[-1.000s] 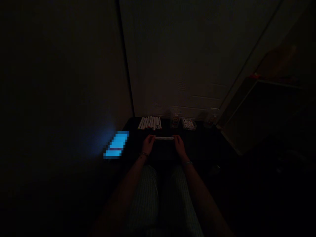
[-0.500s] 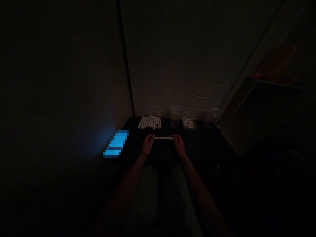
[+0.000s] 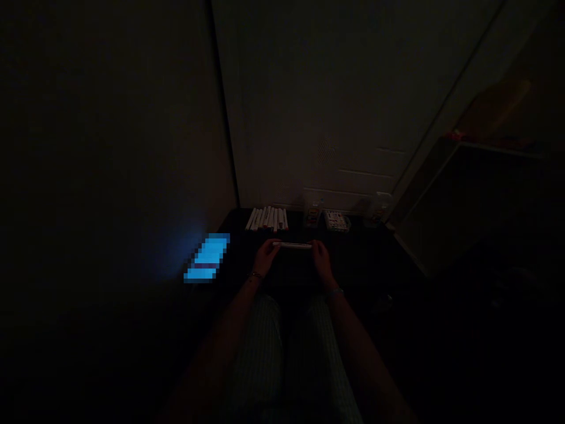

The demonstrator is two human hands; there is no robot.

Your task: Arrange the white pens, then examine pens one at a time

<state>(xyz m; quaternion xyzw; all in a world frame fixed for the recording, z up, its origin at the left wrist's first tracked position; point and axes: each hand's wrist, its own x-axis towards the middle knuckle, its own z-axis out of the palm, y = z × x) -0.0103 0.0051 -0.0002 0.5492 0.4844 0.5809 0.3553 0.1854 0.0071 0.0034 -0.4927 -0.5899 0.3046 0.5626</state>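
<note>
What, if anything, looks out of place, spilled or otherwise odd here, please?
The blue patch at the left of the table looks odd: it is bright and blocky in an otherwise very dark scene. The loose markers lie slightly unevenly. The held marker looks fine. I see no spill or damage, though the dimness could hide some.

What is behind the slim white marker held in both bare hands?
Beyond the held marker, on the dark tabletop, are white markers lying side by side, two clear packages and a flat patterned box. The tabletop strip directly behind the held marker is hidden by it.
</note>
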